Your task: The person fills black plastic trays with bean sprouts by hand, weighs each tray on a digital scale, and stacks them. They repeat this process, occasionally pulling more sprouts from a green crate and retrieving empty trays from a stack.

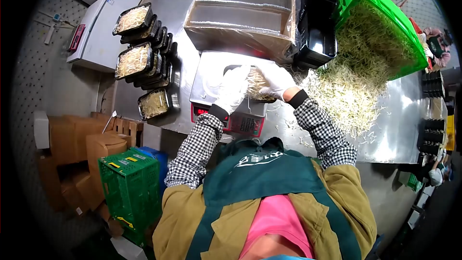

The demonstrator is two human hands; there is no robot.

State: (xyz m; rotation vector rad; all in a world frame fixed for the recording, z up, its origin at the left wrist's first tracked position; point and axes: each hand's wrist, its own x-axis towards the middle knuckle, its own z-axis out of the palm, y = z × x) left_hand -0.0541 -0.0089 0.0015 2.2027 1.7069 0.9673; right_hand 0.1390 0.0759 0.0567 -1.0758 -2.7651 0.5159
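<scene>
A black plastic tray of bean sprouts rests on the white scale, its rim partly hidden by my hands. My left hand, in a white glove, lies along the tray's left part with its fingers stretched out. From the right, my gloved right hand reaches over the sprouts, thumb and fingers apart. Glare on the gloves blurs the fingertips. Red digits glow on the scale's display, half covered by my left wrist.
Filled sprout trays stand stacked at the left. A plastic-wrapped box of lids and empty black trays sit behind the scale. Loose sprouts spill from a tipped green crate. Other people are at far right.
</scene>
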